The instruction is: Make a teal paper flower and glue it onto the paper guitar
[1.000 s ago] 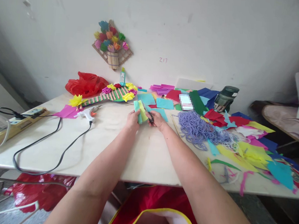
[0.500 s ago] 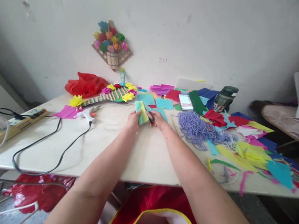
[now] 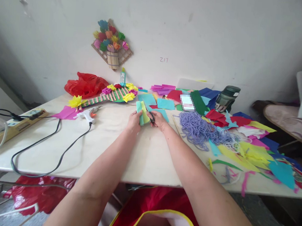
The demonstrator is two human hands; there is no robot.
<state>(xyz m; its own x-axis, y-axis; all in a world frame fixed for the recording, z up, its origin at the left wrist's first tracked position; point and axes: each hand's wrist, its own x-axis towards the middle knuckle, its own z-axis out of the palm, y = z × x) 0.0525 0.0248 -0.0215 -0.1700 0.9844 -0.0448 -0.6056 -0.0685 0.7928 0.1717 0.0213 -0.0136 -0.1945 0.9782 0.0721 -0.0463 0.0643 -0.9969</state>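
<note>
Over the middle of the table, my left hand (image 3: 134, 121) is closed on a small stack of paper (image 3: 144, 116), light green and yellow. My right hand (image 3: 158, 120) grips dark-handled scissors (image 3: 151, 118), whose blades lie along the right side of the yellow sheet. How far the blades are apart is too small to tell. Pieces of blue paper (image 3: 165, 104) lie just behind my hands. Further left rests a green, guitar-like shape (image 3: 107, 97) with pinkish strips and paper flowers.
A glue gun (image 3: 87, 115) with a black cord lies left, near a power strip (image 3: 27, 127). Purple yarn (image 3: 195, 128) and paper scraps (image 3: 252, 156) spread to the right. A dark bottle (image 3: 227, 98) and a red plastic bag (image 3: 86, 84) stand at the back. The table's front edge (image 3: 150, 183) is near me.
The view has shifted very slightly. Both hands keep their hold on the paper and the scissors, with almost no movement.
</note>
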